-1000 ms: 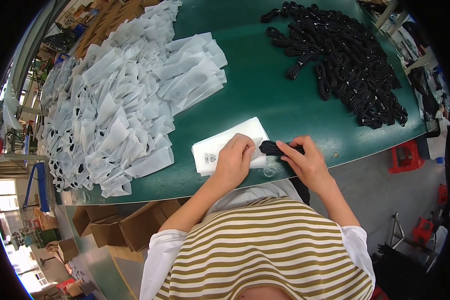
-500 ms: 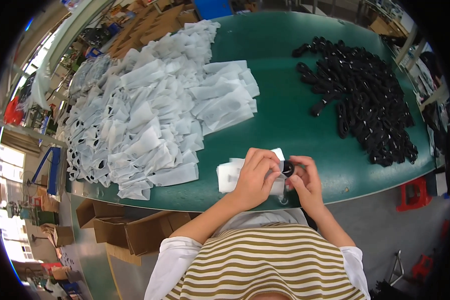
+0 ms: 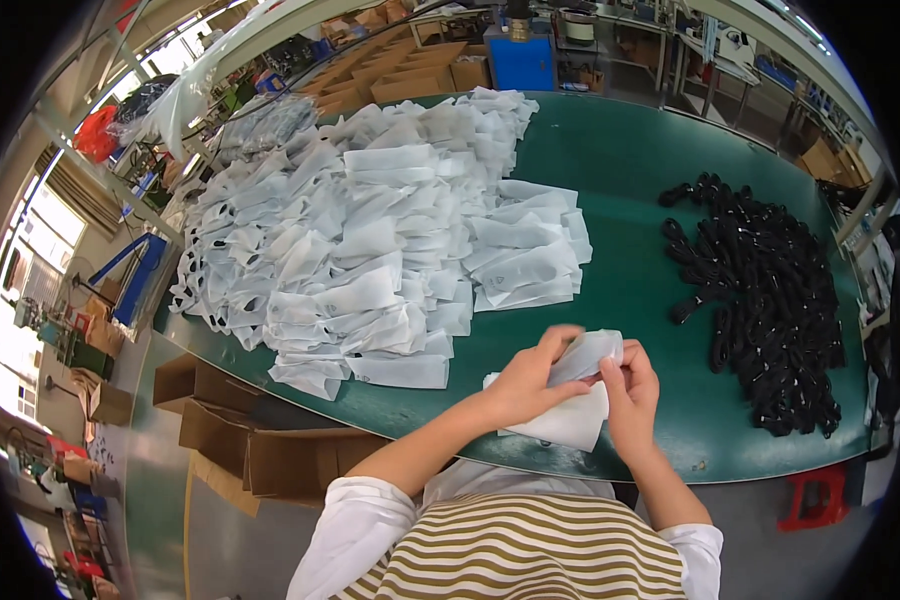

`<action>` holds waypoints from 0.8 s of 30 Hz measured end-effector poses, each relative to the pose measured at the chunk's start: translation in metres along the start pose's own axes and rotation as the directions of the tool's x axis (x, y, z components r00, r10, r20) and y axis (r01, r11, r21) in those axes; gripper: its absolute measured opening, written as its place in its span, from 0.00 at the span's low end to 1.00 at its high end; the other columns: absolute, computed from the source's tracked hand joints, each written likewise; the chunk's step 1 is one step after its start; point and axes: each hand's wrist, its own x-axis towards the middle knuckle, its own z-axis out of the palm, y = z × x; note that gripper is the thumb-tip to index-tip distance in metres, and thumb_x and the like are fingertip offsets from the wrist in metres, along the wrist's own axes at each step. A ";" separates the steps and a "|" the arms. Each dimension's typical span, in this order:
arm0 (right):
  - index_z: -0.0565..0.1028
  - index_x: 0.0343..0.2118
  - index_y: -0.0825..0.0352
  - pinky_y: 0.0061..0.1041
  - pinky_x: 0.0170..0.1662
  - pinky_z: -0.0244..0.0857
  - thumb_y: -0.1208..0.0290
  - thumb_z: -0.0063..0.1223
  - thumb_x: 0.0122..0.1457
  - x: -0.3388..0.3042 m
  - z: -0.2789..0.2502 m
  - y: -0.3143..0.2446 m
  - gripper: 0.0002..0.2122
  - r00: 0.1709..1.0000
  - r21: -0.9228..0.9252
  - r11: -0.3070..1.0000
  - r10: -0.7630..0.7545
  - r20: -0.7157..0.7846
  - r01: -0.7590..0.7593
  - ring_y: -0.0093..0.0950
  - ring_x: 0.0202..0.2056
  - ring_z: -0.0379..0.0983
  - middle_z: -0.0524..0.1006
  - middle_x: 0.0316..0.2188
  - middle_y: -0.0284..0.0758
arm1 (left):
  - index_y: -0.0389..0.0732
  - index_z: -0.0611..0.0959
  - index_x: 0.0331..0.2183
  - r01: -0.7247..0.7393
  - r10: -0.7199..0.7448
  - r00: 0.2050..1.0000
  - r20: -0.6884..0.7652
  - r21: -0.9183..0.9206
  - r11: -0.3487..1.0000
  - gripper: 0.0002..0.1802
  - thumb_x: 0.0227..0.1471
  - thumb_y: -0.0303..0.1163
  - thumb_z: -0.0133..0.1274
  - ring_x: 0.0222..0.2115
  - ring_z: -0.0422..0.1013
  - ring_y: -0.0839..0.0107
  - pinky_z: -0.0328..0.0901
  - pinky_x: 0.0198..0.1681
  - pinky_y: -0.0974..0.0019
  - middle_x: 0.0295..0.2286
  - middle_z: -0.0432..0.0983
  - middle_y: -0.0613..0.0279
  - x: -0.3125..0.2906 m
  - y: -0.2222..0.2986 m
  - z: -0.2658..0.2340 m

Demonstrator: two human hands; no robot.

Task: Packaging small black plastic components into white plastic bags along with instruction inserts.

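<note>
My left hand (image 3: pixel 530 383) is closed on a translucent white bag (image 3: pixel 587 352), its thumb along the near side. At the right end of that bag, my right hand (image 3: pixel 631 390) pinches the edge with fingers and thumb. Whether anything lies inside the bag I cannot make out. Below both hands, near the front edge of the green table (image 3: pixel 610 240), rests a small stack of flat white bags (image 3: pixel 570 425), partly covered by my left hand. To the right on the table is a heap of black coiled cables (image 3: pixel 770 300).
A big pile of filled white bags (image 3: pixel 370 240) spreads over the table's left half. Open cardboard boxes (image 3: pixel 300 460) stand below the front left edge, and a red stool (image 3: pixel 815 497) is at the right. Beyond the table are more cartons (image 3: pixel 410 85) and a blue cabinet (image 3: pixel 522 62).
The black coil seen at my fingers is no longer visible. Both hands now hold a white bag lifted over the stack. The view has shifted, showing more of the room beyond the table.
</note>
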 end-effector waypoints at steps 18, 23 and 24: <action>0.57 0.65 0.73 0.34 0.69 0.43 0.47 0.34 0.69 0.207 0.088 0.170 0.33 0.988 -0.457 0.879 0.089 -0.127 -0.138 0.45 0.67 0.50 0.58 0.65 0.52 | 0.39 0.54 0.66 0.035 0.295 0.914 -0.278 0.778 0.627 0.65 0.36 0.55 0.70 0.67 0.33 0.36 0.45 0.61 0.26 0.65 0.36 0.35 0.057 -0.154 -0.087; 0.62 0.62 0.72 0.36 0.67 0.47 0.50 0.38 0.68 0.240 0.082 0.181 0.30 0.996 -0.503 0.864 -0.009 -0.083 -0.034 0.47 0.64 0.55 0.61 0.63 0.50 | 0.40 0.55 0.65 0.068 0.258 0.910 -0.324 0.731 0.679 0.65 0.33 0.51 0.73 0.67 0.34 0.36 0.44 0.64 0.33 0.65 0.37 0.36 0.072 -0.160 -0.098; 0.64 0.61 0.72 0.37 0.66 0.50 0.52 0.40 0.68 0.250 0.077 0.185 0.28 0.991 -0.497 0.867 -0.051 -0.121 -0.016 0.48 0.63 0.56 0.62 0.62 0.49 | 0.40 0.55 0.65 0.073 0.265 0.904 -0.336 0.732 0.678 0.65 0.33 0.51 0.73 0.66 0.34 0.35 0.44 0.64 0.33 0.65 0.37 0.36 0.075 -0.159 -0.100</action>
